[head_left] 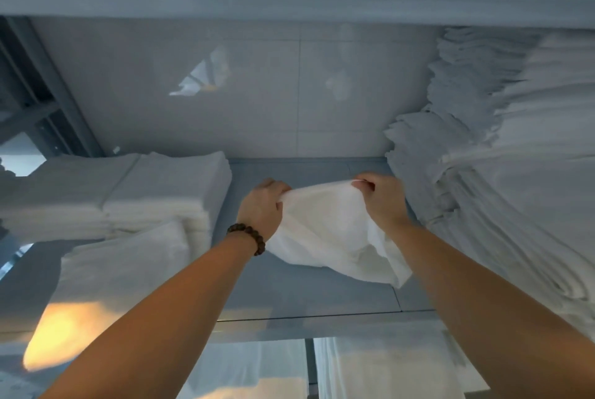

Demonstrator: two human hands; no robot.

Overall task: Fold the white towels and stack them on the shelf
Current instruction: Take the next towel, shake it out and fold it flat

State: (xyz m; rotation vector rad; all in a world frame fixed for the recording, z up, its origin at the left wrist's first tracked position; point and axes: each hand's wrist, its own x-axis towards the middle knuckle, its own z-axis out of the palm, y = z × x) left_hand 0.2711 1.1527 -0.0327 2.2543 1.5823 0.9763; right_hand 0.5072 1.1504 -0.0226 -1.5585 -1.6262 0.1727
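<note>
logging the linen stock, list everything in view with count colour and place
held towel: one, white, hanging between both hands over the shelf
folded towel stacks: at least two, white, left on the shelf
towel pile: one tall, white, right on the shelf
shelf: one, grey, under the held towel
wall: one, grey tiles, behind the shelf
bracelet: one, dark brown beads, left wrist
left hand: one, grips the towel's upper left edge
right hand: one, pinches the towel's upper right edge
</note>
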